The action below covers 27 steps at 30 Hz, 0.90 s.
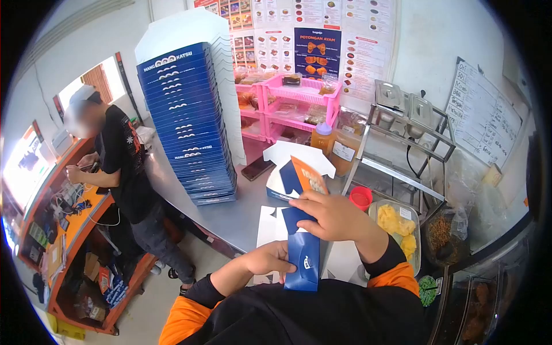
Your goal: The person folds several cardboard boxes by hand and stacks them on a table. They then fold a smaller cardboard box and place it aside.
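Observation:
Close to my body is a blue cardboard box (302, 261), partly folded, with a white logo on its narrow panel. My left hand (265, 260) pinches its left side, thumb lying on the blue face. My right hand (325, 215) is bent over the upper end of the same box, fingers curled against the card. Just beyond, an orange printed panel (309, 175) rises behind my right fingers. An open box with a white lid flap (296, 155) stands behind it on the metal counter (247, 221).
A tall stack of blue boxes (187, 126) stands at left, near a dark phone (257, 169). Pink baskets (302, 89), a sauce bottle (322, 138), a red cup (360, 198) and a metal rack (402, 144) line the back and right. A person (115, 155) works at an orange desk.

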{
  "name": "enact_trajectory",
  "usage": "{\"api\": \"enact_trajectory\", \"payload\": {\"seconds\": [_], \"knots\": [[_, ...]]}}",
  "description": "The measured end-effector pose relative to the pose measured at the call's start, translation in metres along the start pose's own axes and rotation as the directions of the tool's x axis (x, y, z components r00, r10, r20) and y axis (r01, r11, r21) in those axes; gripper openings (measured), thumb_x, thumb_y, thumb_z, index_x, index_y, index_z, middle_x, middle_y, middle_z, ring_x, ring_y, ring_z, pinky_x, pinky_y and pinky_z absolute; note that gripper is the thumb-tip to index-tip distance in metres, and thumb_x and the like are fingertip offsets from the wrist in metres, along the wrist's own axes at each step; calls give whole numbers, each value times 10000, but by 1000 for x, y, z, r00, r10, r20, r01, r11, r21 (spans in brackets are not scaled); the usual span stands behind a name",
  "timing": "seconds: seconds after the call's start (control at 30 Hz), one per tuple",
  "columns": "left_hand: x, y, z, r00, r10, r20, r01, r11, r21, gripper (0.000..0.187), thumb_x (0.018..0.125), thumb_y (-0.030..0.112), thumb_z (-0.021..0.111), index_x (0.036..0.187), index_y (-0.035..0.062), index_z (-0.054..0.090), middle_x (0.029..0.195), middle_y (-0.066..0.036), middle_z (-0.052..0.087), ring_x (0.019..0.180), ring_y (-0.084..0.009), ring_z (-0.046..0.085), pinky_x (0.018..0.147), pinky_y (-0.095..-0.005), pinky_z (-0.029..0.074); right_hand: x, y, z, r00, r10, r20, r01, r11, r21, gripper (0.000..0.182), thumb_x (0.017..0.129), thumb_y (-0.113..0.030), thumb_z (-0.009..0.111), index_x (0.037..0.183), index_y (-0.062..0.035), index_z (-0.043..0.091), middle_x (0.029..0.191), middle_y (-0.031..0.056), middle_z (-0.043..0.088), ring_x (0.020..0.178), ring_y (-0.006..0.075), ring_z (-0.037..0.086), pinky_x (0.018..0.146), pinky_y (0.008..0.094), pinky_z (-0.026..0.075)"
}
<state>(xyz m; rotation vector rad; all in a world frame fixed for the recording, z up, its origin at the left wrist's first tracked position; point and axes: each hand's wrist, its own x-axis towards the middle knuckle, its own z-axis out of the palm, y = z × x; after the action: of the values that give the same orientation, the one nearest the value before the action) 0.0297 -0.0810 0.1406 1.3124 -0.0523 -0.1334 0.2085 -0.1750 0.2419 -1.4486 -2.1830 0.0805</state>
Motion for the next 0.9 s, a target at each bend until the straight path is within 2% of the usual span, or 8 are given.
{"api": "enact_trajectory", "payload": {"seconds": [0.2,0.3,0.37,0.47,0.63,0.67,0.8,0.9], "knots": [[-2,-6,0,995,97,8,-96,991,-91,321,773,1,578,1073,-26,466,813,-97,613,649,-145,607,587,-246,492,17,7,1,744,-431,510,273,894,356,422,710,-252,657,1075,-70,553,995,67,533,865,259,556,733,343,456],[-4,-19,-18,979,205,16,-203,977,-72,563,778,60,601,1272,-29,346,1155,-158,510,1058,-231,516,918,-360,394,20,0,-7,813,-440,383,335,890,311,606,617,-347,726,1117,-66,528,1020,76,508,915,290,524,767,361,436],[-11,-11,-18,961,275,38,-243,900,-363,631,781,131,617,1298,-51,304,1217,-174,473,1152,-252,449,985,-373,326,14,-6,-14,890,-315,331,290,949,124,697,493,-377,786,1064,-76,524,1023,91,493,946,305,496,788,371,416],[-29,-16,-59,885,404,232,-387,915,-117,700,759,391,633,1235,-70,406,1209,-206,477,1132,-279,458,954,-387,340,8,-2,-23,969,-169,178,184,981,-68,663,462,-295,822,1003,-80,504,1015,114,471,952,304,484,809,356,406],[-71,36,-58,562,738,374,-804,594,35,802,696,531,650,1184,-77,462,1200,-238,474,1098,-336,471,914,-427,356,-2,51,-21,911,35,-410,152,897,416,742,452,-207,840,1081,-52,479,991,62,479,950,189,489,804,309,417],[-74,47,-46,533,771,349,-839,534,104,805,678,522,670,1178,-75,466,1189,-235,481,1085,-337,479,902,-421,364,-2,57,1,908,237,-346,167,554,816,736,544,-249,824,1137,-13,458,1027,40,504,981,141,479,842,292,406],[-90,61,7,484,850,-205,-627,501,596,685,643,391,757,1123,-37,522,1092,-191,550,1009,-287,532,850,-356,395,7,68,27,841,399,-366,174,441,881,699,727,-361,708,1222,29,405,1112,79,516,1022,143,488,867,281,403],[-81,69,13,291,924,-247,-117,290,950,266,774,136,656,968,-29,582,863,-99,613,759,-179,573,722,-257,425,17,76,41,818,532,-219,-20,407,913,709,730,-374,701,1232,29,403,1108,78,521,1029,144,485,860,285,410]]}}
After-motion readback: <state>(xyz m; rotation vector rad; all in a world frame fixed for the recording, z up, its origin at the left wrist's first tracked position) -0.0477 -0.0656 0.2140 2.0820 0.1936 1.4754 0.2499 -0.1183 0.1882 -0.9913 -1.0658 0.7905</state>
